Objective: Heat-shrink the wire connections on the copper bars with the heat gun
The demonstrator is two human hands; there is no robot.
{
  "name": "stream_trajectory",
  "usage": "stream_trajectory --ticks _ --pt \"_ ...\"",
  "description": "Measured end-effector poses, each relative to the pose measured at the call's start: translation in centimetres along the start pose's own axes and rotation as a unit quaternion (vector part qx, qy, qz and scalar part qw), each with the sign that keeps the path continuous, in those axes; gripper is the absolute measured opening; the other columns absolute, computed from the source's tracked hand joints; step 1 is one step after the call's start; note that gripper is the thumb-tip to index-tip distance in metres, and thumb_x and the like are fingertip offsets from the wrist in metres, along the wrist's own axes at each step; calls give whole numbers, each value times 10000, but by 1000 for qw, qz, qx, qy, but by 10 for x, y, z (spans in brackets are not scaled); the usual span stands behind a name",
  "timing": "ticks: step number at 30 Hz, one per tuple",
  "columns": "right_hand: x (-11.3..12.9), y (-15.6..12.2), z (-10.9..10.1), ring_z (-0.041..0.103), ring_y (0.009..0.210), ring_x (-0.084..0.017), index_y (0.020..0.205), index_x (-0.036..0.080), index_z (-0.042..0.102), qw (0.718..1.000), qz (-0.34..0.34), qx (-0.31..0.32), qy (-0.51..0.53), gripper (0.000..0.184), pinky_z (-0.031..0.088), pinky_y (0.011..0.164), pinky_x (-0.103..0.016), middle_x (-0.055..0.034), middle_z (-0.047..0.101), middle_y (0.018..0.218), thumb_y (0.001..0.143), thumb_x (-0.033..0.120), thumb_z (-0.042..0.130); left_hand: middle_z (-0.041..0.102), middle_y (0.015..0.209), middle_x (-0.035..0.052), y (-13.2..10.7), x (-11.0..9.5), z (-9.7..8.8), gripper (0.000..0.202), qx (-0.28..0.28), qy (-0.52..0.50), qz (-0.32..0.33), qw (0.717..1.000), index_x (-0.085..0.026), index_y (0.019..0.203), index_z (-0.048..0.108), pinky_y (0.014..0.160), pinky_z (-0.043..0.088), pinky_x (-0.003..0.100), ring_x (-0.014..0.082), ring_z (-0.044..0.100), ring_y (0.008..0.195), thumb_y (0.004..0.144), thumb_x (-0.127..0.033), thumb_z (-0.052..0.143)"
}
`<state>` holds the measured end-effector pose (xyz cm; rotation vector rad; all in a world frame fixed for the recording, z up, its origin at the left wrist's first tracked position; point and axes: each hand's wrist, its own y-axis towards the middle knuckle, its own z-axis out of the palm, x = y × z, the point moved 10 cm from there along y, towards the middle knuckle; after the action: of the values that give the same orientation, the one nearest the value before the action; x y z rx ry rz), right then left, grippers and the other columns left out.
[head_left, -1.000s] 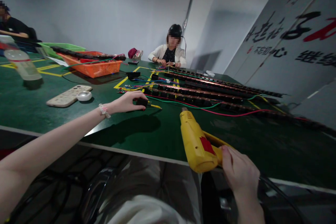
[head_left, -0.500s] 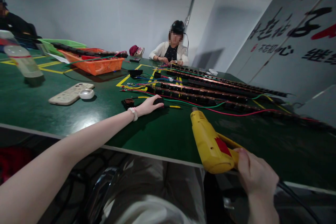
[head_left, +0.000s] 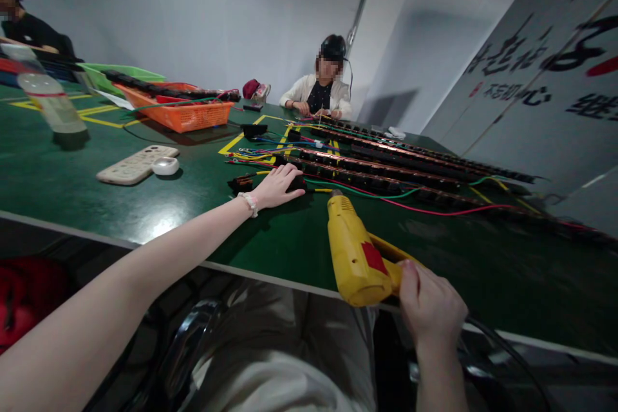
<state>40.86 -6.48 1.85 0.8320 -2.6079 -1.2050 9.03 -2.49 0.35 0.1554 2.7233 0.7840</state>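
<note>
My left hand lies over a black part with copper winding, thumb and fingers closed about its right portion. That portion is mostly hidden by the hand. From it a short yellow wire end sticks out to the right. My right hand grips the handle of a yellow heat gun with a red patch on its side. The gun's metal nozzle points up and away, close beside the yellow wire end. Just beyond lie long black strips with copper and loose green and red wires.
The green table carries a phone, a white rounded case and a bottle on the left. An orange basket stands farther back, a green one behind it. A person sits across the table.
The heat gun has moved left with my right hand, bringing its nozzle to the yellow wire end. My left hand keeps its place on the black part; the view has shifted slightly.
</note>
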Motion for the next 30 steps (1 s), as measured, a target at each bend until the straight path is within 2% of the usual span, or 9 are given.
stream_trajectory --ticks 2,6,8,15,19,26,30 --pt "0 -1 0 598 611 -145 741 150 711 1000 -4 -2 -3 443 362 578 -257 -74 702 713 933 258 327 519 1192 113 0 1 2 429 10 9 13 1000 -165 1193 524 1042 365 423 249 498 1135 874 -445 469" --pt "7 -2 -5 592 605 -139 728 143 701 1000 -15 -13 -2 429 365 588 -253 -71 695 698 934 240 337 589 1138 130 4 23 8 365 25 -40 -71 996 -136 1143 544 969 430 396 248 549 1095 912 -383 406" --pt "15 -2 -9 592 606 -141 725 132 696 1000 -18 -25 -4 421 356 585 -257 -76 689 685 935 232 345 608 1134 136 4 28 12 361 38 -55 -95 993 -130 1138 536 941 447 395 256 571 1080 915 -383 406" --pt "59 6 -14 610 649 -141 735 124 675 997 -48 -43 43 385 367 640 -263 -57 698 712 935 200 356 604 1191 108 0 11 9 351 50 -67 -55 995 -187 1236 452 948 453 386 240 578 1112 925 -336 385" --pt "77 10 -4 598 651 -133 739 141 662 996 -57 -13 72 369 354 645 -266 -36 686 700 936 200 356 610 1169 114 1 13 11 314 55 -80 -59 993 -174 1184 480 962 454 387 231 584 1097 924 -308 365" --pt "75 11 -2 589 647 -125 743 148 649 992 -65 -40 102 364 341 650 -250 -24 688 705 935 208 345 595 1200 133 1 19 13 326 56 -97 -61 992 -140 1189 482 1003 431 387 230 566 1122 919 -280 363" --pt "61 12 -3 580 631 -117 722 159 647 992 -60 -43 106 387 347 648 -234 -17 686 688 934 204 326 571 1260 106 -2 21 13 385 59 -99 -69 991 -181 1284 430 1009 429 393 229 547 1162 921 -295 368"
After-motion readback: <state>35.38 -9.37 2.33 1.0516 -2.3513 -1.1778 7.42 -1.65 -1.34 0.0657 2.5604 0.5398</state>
